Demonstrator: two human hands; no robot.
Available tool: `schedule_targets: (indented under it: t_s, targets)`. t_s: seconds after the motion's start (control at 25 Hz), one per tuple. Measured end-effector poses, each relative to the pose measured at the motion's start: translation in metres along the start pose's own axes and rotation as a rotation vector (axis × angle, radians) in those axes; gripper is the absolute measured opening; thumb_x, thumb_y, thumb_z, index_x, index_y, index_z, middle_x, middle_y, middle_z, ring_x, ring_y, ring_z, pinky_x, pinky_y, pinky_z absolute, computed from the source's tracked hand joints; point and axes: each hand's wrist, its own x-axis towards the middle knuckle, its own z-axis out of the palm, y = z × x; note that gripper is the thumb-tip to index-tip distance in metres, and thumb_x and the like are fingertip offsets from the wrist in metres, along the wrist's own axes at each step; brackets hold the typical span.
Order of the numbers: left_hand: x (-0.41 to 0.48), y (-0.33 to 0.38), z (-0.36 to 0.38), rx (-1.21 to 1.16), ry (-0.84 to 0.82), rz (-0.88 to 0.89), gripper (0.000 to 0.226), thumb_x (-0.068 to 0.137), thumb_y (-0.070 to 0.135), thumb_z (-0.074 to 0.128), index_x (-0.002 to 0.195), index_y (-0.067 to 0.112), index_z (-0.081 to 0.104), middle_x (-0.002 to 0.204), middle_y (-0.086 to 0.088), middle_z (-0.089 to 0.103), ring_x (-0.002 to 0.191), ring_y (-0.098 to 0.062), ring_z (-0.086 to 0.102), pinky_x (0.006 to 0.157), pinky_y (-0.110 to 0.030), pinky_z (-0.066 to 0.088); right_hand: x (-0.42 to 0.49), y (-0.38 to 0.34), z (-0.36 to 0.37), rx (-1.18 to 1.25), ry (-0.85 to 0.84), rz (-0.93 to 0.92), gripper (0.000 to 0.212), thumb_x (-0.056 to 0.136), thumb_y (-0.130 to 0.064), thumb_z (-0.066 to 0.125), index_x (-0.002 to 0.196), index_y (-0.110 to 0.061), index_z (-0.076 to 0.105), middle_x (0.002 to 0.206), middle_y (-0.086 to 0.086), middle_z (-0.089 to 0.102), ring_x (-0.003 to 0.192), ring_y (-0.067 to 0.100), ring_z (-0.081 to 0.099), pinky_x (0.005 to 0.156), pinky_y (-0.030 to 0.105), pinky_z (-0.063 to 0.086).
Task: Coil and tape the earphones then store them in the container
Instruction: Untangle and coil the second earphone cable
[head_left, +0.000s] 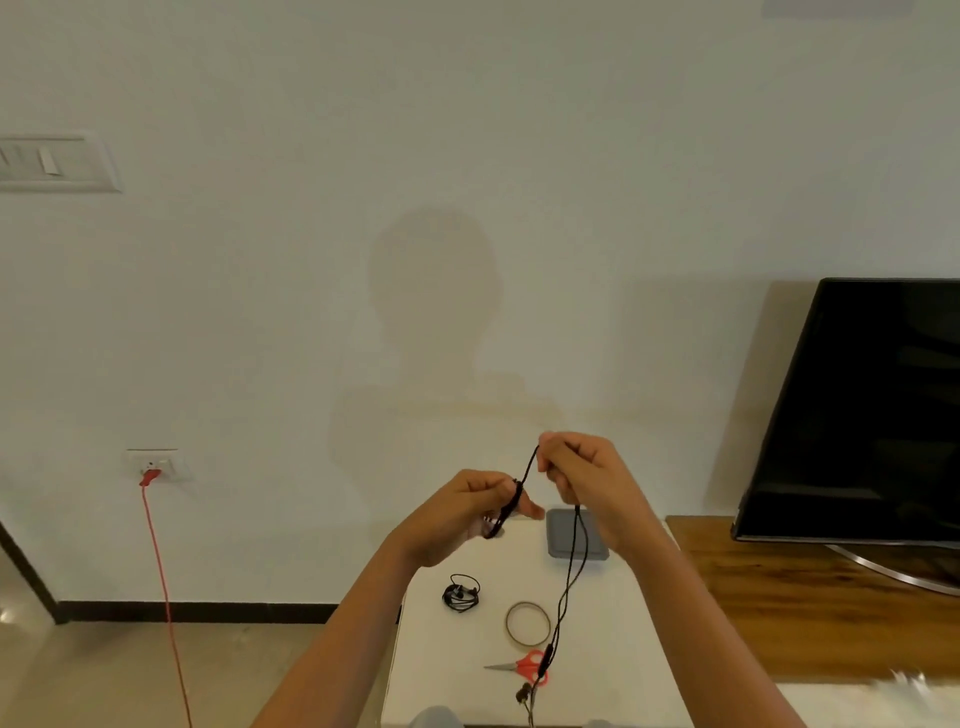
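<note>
Both hands are raised above a white table (613, 670). My left hand (470, 512) has black earphone cord (571, 587) looped around its fingers. My right hand (584, 480) pinches the same cord a little higher, and the rest hangs down to the earbuds (524, 693) near the table's front edge. A second pair of black earphones (461, 596) lies coiled on the table. A roll of clear tape (528, 623) lies to its right. Red-handled scissors (522, 666) lie in front of the tape. A grey container (563, 540) sits at the table's back, partly hidden by my right hand.
A black TV (862, 415) stands on a wooden cabinet (810, 603) to the right. On the left a red cable (163, 587) runs from a wall socket (156, 464) down to the floor. A white wall is close behind the table.
</note>
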Motion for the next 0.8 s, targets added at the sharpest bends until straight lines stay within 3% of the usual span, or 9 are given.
schedule_targets:
  t_s: [0.08, 0.2, 0.36, 0.48, 0.68, 0.8]
  targets:
    - [0.000, -0.002, 0.001, -0.095, -0.068, -0.028, 0.029, 0.094, 0.037, 0.051, 0.083, 0.017, 0.068, 0.105, -0.012, 0.072, 0.119, -0.028, 0.059, 0.092, -0.050, 0.047, 0.015, 0.002, -0.005, -0.089, 0.028, 0.029, 0.041, 0.094, -0.036, 0.054, 0.058, -0.019, 0.061, 0.046, -0.010, 0.039, 0.042, 0.007, 0.031, 0.044, 0.018, 0.029]
    - [-0.001, 0.004, -0.001, -0.347, -0.166, 0.014, 0.029, 0.093, 0.036, 0.055, 0.075, 0.013, 0.060, 0.100, -0.017, 0.072, 0.122, -0.042, 0.054, 0.090, -0.059, 0.048, 0.022, 0.019, -0.004, -0.124, -0.017, 0.082, 0.039, 0.093, -0.041, 0.054, 0.064, -0.017, 0.064, 0.046, -0.009, 0.037, 0.043, 0.007, 0.031, 0.045, 0.019, 0.029]
    - [-0.002, 0.009, -0.009, -0.559, -0.184, 0.094, 0.030, 0.096, 0.027, 0.049, 0.072, 0.011, 0.054, 0.101, -0.022, 0.070, 0.124, -0.048, 0.049, 0.087, -0.071, 0.045, 0.010, 0.049, 0.003, 0.139, -0.152, 0.239, 0.039, 0.093, -0.040, 0.052, 0.061, -0.022, 0.063, 0.047, -0.007, 0.032, 0.041, 0.006, 0.022, 0.039, 0.016, 0.023]
    - [-0.003, 0.009, -0.013, -0.627, -0.178, 0.119, 0.031, 0.098, 0.019, 0.043, 0.071, 0.009, 0.056, 0.102, -0.024, 0.069, 0.124, -0.050, 0.048, 0.084, -0.074, 0.043, 0.001, 0.061, 0.006, 0.277, -0.169, 0.339, 0.037, 0.092, -0.037, 0.053, 0.062, -0.017, 0.060, 0.049, -0.006, 0.030, 0.043, 0.008, 0.022, 0.042, 0.018, 0.021]
    - [0.002, 0.011, -0.012, -0.749, -0.087, 0.204, 0.024, 0.092, 0.020, 0.053, 0.072, 0.009, 0.059, 0.108, -0.022, 0.069, 0.123, -0.045, 0.051, 0.083, -0.073, 0.045, -0.015, 0.068, 0.016, 0.279, -0.193, 0.339, 0.040, 0.086, -0.049, 0.051, 0.062, -0.018, 0.056, 0.051, -0.002, 0.041, 0.045, 0.010, 0.033, 0.047, 0.020, 0.031]
    - [0.008, 0.014, -0.017, -0.723, 0.104, 0.254, 0.028, 0.094, 0.021, 0.046, 0.072, 0.012, 0.060, 0.116, -0.019, 0.067, 0.124, -0.040, 0.053, 0.085, -0.067, 0.049, -0.031, 0.074, 0.026, 0.193, -0.198, 0.307, 0.044, 0.094, -0.049, 0.043, 0.066, -0.019, 0.061, 0.053, -0.001, 0.048, 0.044, 0.009, 0.035, 0.046, 0.018, 0.031]
